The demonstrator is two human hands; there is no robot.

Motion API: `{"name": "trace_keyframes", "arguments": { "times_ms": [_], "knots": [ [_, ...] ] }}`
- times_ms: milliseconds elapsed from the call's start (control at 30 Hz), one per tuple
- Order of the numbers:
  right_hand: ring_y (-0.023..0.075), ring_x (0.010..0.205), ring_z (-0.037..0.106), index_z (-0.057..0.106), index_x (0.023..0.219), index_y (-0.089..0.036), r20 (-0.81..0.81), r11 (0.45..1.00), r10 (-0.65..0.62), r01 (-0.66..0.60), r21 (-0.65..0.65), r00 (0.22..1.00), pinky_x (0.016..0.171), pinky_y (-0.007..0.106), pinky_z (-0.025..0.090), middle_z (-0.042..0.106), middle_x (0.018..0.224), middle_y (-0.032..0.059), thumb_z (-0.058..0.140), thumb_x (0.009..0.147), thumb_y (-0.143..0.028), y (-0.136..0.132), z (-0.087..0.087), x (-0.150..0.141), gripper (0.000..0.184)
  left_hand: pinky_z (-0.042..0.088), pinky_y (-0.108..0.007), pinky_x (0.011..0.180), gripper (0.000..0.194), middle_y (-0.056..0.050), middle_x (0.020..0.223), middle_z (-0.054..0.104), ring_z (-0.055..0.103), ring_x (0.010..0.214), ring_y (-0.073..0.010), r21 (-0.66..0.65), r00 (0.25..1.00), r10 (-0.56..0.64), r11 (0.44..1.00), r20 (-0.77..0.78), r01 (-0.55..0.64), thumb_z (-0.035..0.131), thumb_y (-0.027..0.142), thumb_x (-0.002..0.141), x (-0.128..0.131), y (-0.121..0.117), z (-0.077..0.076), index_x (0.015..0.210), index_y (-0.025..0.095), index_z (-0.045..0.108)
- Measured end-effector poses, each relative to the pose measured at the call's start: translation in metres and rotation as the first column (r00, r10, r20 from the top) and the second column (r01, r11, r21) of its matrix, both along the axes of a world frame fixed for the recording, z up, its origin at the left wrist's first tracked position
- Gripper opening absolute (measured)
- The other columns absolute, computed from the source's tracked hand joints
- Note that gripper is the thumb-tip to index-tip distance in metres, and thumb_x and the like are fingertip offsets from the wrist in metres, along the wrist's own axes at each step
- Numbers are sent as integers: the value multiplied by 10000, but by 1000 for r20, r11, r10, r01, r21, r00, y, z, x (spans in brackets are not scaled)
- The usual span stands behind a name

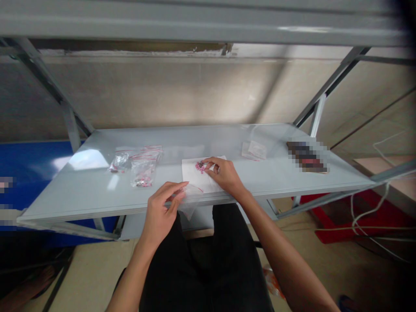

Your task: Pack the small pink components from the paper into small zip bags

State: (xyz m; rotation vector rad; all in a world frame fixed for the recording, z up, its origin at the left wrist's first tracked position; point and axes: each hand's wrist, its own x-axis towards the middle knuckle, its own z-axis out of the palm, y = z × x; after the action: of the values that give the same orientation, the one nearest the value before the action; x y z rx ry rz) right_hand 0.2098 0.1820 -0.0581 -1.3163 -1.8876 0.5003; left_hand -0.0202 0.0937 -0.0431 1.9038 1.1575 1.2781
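My left hand (165, 201) pinches a small clear zip bag (191, 201) with a red seal line, held at the table's front edge. Behind it, a white sheet of paper (190, 180) lies on the grey table. On the sheet sits a little heap of pink and dark beads (199, 166). My right hand (222, 173) reaches over the paper, thumb and fingertips closed together at the beads. Whatever is between those fingertips is too small to make out.
To the left lie clear zip bags (143, 171) with pink and dark pieces inside, beside another small bag (120, 161). Further right are flat clear bags (254, 150) and a blurred dark object (307, 156). Metal posts (316, 112) frame the table (81, 190); a shelf beam (195, 21) runs overhead.
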Motion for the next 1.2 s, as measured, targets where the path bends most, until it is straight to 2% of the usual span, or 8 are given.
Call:
{"name": "trace_keyframes", "arguments": {
  "times_ms": [167, 300, 567, 633, 733, 833, 967, 1200],
  "knots": [
    [110, 582, 493, 735, 1112, -180, -200, 999, 47, -46, 13, 979, 627, 251, 430, 755, 924, 42, 681, 868, -228, -18, 8, -3, 254, 557, -243, 721, 148, -62, 966, 739, 691, 872, -170, 16, 998, 61, 998, -20, -61, 689, 238, 931, 1, -1, 0, 1056, 209, 763],
    [91, 535, 378, 696, 1203, -212, -371, 954, 269, -299, -25, 889, 519, 229, 368, 730, 937, 26, 685, 884, -286, -45, 22, -14, 328, 591, -267, 719, 256, -53, 930, 763, 722, 824, -181, -7, 996, 94, 996, -3, -94, 714, 272, 913, 3, -3, -4, 1161, 222, 747],
    [91, 560, 450, 726, 1198, -237, -220, 899, 423, -437, -17, 879, 564, 228, 406, 758, 927, 7, 660, 922, -221, -63, 35, -20, 283, 617, -292, 736, 279, -52, 899, 788, 743, 786, -195, -23, 989, 145, 989, -22, -145, 764, 307, 869, 5, -5, -5, 1134, 218, 767],
    [99, 586, 513, 722, 1206, -236, -245, 917, 387, -400, -2, 889, 579, 233, 428, 775, 981, 25, 661, 928, -242, -60, 33, -15, 285, 617, -298, 759, 294, -50, 892, 786, 744, 805, -197, -38, 986, 165, 985, -15, -165, 772, 303, 863, 6, -5, -6, 1142, 214, 763],
    [131, 666, 602, 743, 1124, -210, -283, 989, 145, -145, 21, 948, 611, 248, 456, 781, 1008, 59, 656, 928, -271, -45, 27, -6, 222, 618, -276, 699, 310, -30, 840, 758, 735, 730, -178, -103, 981, 186, 978, 53, -180, 787, 301, 841, 6, -5, -5, 1134, 205, 760],
    [139, 646, 600, 745, 1066, -202, -164, 998, -54, 57, 11, 985, 662, 270, 475, 781, 968, 51, 647, 888, -177, -24, 19, 1, 205, 608, -244, 631, 286, 3, 762, 698, 716, 651, -157, -169, 975, 183, 972, 124, -161, 817, 311, 803, 5, -5, -2, 1061, 197, 772],
    [127, 620, 575, 697, 1183, -188, 0, 999, -39, 39, -3, 999, 727, 282, 488, 777, 1019, 40, 646, 803, -68, -3, 6, 1, 402, 598, -233, 678, 279, 11, 724, 682, 717, 673, -153, -202, 975, 183, 967, 124, -156, 827, 298, 793, 2, -5, 0, 1045, 186, 785],
    [112, 561, 521, 680, 1199, -174, 8, 1000, -20, 19, 17, 1000, 662, 257, 461, 776, 973, 21, 679, 820, -110, 5, -11, -3, 384, 601, -301, 828, 319, -42, 861, 793, 755, 811, -199, -221, 986, 152, 966, 72, -133, 768, 325, 859, 0, -3, -4, 1143, 182, 774]
  ]
}}
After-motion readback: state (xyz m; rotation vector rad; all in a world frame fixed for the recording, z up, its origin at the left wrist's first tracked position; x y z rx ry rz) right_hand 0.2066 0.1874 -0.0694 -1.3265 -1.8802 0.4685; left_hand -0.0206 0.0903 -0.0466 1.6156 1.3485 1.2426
